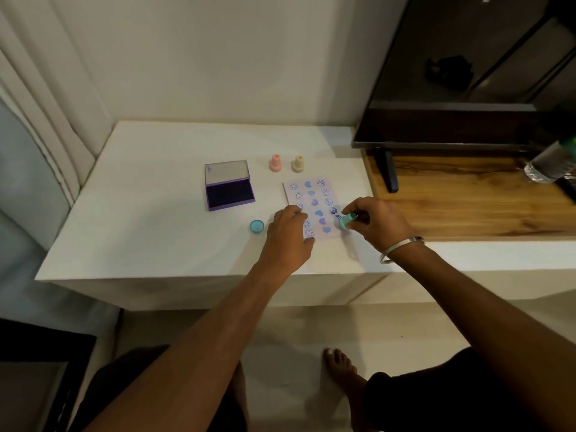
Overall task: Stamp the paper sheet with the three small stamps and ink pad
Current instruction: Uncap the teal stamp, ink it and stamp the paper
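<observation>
The right hand (378,219) pinches the teal stamp (345,222), tilted, its face toward the paper sheet (311,207) at the sheet's near right corner. The left hand (288,232) lies flat, fingers together, pinning the sheet's left edge near the desk's (156,232) front edge.

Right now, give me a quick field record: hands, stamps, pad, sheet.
left hand: flat on the sheet, holding it down
right hand: grips the teal stamp at the sheet's right edge
pink stamp: upright, beyond the sheet
cream stamp: upright, right of the pink one
teal cap: left of the left hand
pad: open, left of the sheet
sheet: three columns of prints
</observation>
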